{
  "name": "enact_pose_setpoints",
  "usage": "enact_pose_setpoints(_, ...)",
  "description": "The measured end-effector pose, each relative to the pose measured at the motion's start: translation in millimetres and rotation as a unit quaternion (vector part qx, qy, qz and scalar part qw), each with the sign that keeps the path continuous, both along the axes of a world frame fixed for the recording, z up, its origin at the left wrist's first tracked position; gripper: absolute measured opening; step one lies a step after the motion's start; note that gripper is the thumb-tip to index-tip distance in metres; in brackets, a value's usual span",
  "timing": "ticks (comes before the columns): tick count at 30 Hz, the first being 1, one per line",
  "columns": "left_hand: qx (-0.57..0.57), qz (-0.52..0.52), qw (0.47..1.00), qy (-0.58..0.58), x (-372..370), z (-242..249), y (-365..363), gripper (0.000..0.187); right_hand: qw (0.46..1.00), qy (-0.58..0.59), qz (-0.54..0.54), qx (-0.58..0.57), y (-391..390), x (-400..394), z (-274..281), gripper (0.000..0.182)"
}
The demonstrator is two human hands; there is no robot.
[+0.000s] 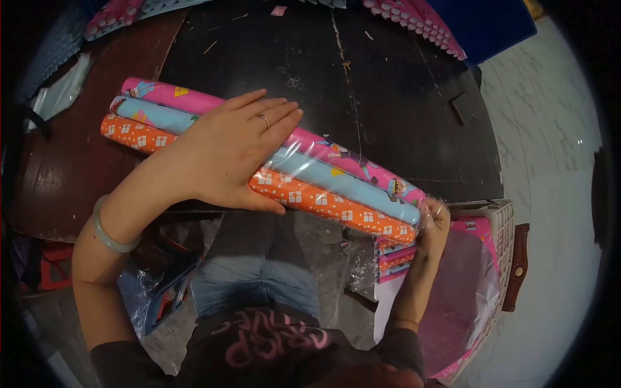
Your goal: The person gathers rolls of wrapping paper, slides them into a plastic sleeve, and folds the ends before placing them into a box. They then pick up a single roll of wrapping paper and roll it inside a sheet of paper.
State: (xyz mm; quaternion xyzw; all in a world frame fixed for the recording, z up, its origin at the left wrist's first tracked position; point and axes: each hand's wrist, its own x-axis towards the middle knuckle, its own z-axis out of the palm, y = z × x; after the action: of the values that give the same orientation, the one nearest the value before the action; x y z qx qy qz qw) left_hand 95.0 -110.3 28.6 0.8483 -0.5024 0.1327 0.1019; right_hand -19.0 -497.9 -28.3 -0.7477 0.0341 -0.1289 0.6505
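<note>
Three wrapping paper rolls lie side by side at the table's front edge, covered in clear plastic film (424,205): a pink roll (174,96), a light blue roll (323,170) and an orange roll (317,197) with white gift prints. My left hand (239,145) rests flat across the middle of all three, fingers stretched out and thumb over the orange one. At the rolls' right end, my right hand (436,226) has its fingers bent around the gathered film. Part of its fingers is hidden behind the film and roll ends.
Stacked pink rolls (420,29) and a blue bin (482,29) stand at the far right. More rolls (52,64) line the far left, near a clear plastic packet (61,90). A lined basket (501,246) with bundled rolls (393,258) stands below the dark table (401,110).
</note>
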Motion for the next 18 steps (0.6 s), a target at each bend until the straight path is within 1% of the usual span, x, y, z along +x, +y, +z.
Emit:
enact_pose_setpoints(1, 0.002, -0.002, 1.0, -0.003, 0, 0, 0, 0.1, 1.0, -0.003, -0.002, 0.002, 3, -1, 0, 0.019)
enact_pose_setpoints(3, 0.009, 0.006, 1.0, 0.006, -1, 1, 0, 0.101, 0.999, -0.013, -0.041, -0.032, 9, -1, 0, 0.016)
enact_pose_setpoints(4, 0.011, 0.004, 1.0, 0.004, -1, 3, -1, 0.101, 0.999, -0.015, -0.043, -0.03, 12, -1, 0, 0.016)
enact_pose_setpoints(6, 0.037, 0.014, 0.998, 0.046, -1, 6, -1, 0.107, 0.998, -0.01, -0.057, -0.03, 15, -2, 1, 0.013)
enact_pose_setpoints(7, 0.039, 0.013, 0.998, 0.046, -1, 7, -1, 0.107, 0.998, -0.009, -0.059, -0.028, 16, -3, 2, 0.013)
enact_pose_setpoints(9, 0.04, 0.016, 0.998, 0.047, -2, 7, -1, 0.108, 0.995, -0.018, -0.078, -0.066, 17, -5, 1, 0.01)
enact_pose_setpoints(10, 0.041, 0.015, 0.998, 0.047, -2, 7, -1, 0.108, 0.995, -0.017, -0.079, -0.065, 17, -5, 0, 0.01)
enact_pose_setpoints(12, 0.021, 0.007, 0.999, 0.023, -1, 5, -2, 0.101, 0.98, -0.105, -0.075, -0.153, 13, -3, -6, 0.007)
enact_pose_setpoints(13, 0.021, 0.006, 0.999, 0.024, -1, 5, -2, 0.101, 0.98, -0.104, -0.075, -0.153, 10, -3, -9, 0.007)
enact_pose_setpoints(15, 0.025, 0.007, 0.999, 0.024, -1, 6, -2, 0.102, 0.959, -0.11, -0.094, -0.244, 2, -4, -16, 0.008)
enact_pose_setpoints(18, 0.026, 0.009, 0.999, 0.021, -2, 6, -2, 0.102, 0.953, -0.133, -0.12, -0.244, 10, -4, -13, 0.009)
